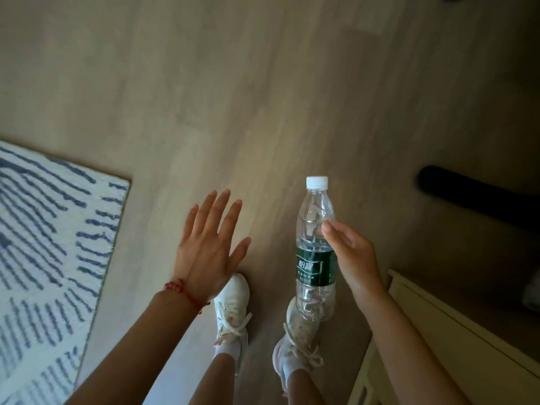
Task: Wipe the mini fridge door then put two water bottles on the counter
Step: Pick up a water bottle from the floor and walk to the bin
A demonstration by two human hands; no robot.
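My right hand [352, 255] grips a clear plastic water bottle [315, 229] with a white cap and a dark green label, held upright above the wooden floor. My left hand [209, 247] is beside it to the left, fingers spread and palm down, holding nothing. A red bead bracelet sits on the left wrist. The mini fridge, the counter and a second bottle are out of view.
A blue-and-white striped rug [49, 244] lies on the floor at the left. A cream cabinet edge [455, 323] stands at the lower right. A dark rounded object [467, 194] lies at the right. My white sneakers [233, 305] are below the hands.
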